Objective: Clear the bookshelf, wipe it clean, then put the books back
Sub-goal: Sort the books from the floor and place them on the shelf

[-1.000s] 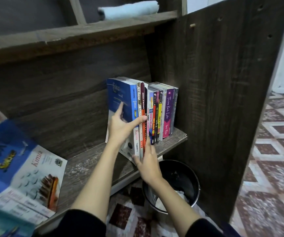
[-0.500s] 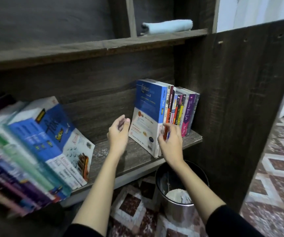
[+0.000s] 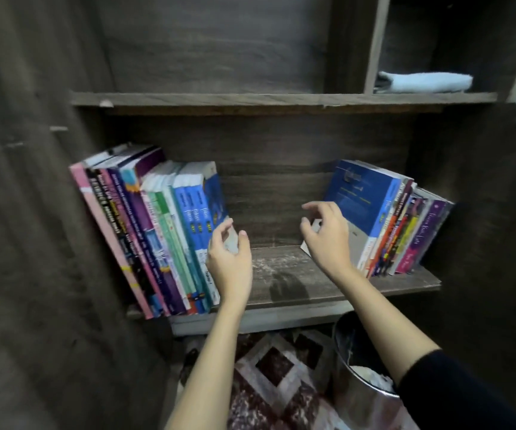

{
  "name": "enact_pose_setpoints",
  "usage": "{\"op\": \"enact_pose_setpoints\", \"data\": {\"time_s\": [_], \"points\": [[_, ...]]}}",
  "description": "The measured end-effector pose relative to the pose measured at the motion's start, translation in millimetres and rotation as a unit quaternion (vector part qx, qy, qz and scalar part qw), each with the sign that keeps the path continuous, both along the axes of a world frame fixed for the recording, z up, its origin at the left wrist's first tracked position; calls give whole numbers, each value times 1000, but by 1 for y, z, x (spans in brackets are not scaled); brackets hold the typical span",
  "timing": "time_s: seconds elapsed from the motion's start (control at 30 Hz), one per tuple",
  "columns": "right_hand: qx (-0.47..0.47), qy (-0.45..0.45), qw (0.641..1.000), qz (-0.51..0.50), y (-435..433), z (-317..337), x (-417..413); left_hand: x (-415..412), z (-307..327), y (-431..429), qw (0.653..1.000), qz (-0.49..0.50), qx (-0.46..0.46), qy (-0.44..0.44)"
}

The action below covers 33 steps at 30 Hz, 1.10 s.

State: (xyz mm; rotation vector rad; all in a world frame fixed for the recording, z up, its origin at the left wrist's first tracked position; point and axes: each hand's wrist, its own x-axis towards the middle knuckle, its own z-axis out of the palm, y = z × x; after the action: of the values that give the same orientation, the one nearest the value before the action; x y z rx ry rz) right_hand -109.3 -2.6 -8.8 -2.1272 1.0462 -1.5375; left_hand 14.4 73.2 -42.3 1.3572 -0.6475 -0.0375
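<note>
A dark wooden shelf board (image 3: 281,274) carries two groups of books with a dusty gap between them. The left group (image 3: 145,231) leans to the left, pink and purple spines outermost, blue ones innermost. The right group (image 3: 384,218) leans to the right, fronted by a large blue and white book (image 3: 365,197). My left hand (image 3: 228,259) hovers by the innermost blue book of the left group, fingers loosely curled, holding nothing. My right hand (image 3: 328,237) is in front of the blue and white book's cover, fingers loosely spread, holding nothing. A folded light-blue cloth (image 3: 424,82) lies on the upper shelf at right.
A metal waste bin (image 3: 359,367) with white rubbish stands on the patterned tile floor (image 3: 275,373) under the shelf's right half. Dark wooden side panels (image 3: 483,212) close the shelf on both sides. The upper shelf board (image 3: 250,99) runs overhead.
The view has swung left, bringing the whole left group into sight. My left hand moved from the gap toward the left books; my right hand moved off the right group's spines to the blue book's cover.
</note>
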Motion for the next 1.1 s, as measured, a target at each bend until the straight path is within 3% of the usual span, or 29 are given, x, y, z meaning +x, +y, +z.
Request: {"op": "enact_pose_setpoints", "data": {"time_s": [0.27, 0.47, 0.6, 0.9, 1.0, 1.1], "points": [[11, 38, 994, 102, 16, 25, 67, 28, -18, 20, 996, 93, -8, 1], [-2, 201, 954, 223, 23, 52, 114, 30, -24, 19, 992, 110, 4, -55], [-21, 305, 919, 250, 15, 63, 134, 32, -26, 18, 992, 109, 3, -61], [-78, 258, 938, 216, 7, 68, 133, 26, -30, 8, 990, 105, -6, -92], [-72, 238, 946, 208, 2, 65, 127, 25, -35, -1, 987, 112, 11, -115], [-63, 230, 947, 215, -1, 65, 123, 26, -39, -8, 990, 103, 57, -84]]}}
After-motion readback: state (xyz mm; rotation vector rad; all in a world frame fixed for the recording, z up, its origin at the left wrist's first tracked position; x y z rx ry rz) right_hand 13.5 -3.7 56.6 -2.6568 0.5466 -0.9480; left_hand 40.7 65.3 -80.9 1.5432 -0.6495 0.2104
